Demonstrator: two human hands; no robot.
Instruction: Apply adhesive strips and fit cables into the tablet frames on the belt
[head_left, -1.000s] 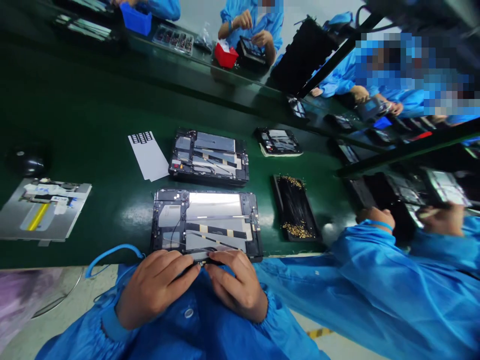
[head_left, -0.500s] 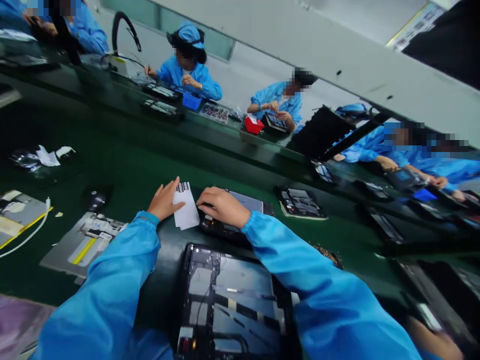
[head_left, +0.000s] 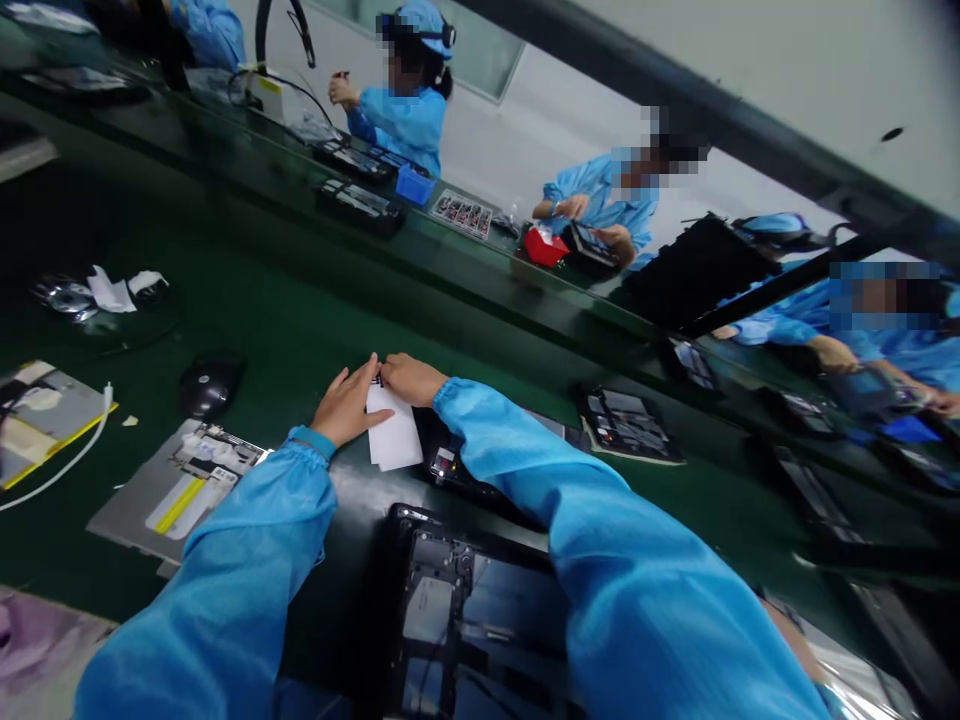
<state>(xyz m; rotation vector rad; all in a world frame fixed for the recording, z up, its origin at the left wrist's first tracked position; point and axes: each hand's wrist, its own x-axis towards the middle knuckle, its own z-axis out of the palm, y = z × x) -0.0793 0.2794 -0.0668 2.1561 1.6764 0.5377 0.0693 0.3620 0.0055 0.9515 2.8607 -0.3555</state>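
White sheets (head_left: 395,441) between the two hands: left hand (head_left: 346,407) along the near-left edge, right hand (head_left: 407,381) at the far end

Starting at left: on the green table (head_left: 300,320), a flat metal plate with a yellow strip (head_left: 142,500), below a black mouse (head_left: 212,384), both well apart from the sheets.

Next, the left hand: laid along the sheets' left edge, palm down, fingers pointing away, thumb spread wide and reaching across the paper.

Then the sheets: overlapping, flat on the table, directly to the right of the left palm. Long axis running away from the body, far end leaning a little left. Dark print just visible at that far end, mostly covered.

Then the right hand: coming in from the right, fingers curled down over the printed end, just beside the left fingertips. Cannot tell whether pinching the paper or only resting on it. Nearer to the far end than the left thumb.

Just right of the sheets, an opened device (head_left: 444,463), partly hidden under the right sleeve (head_left: 622,520). Nearer the body, a second opened device (head_left: 435,600). Farther right, beyond the sleeve, a third opened device (head_left: 631,424).
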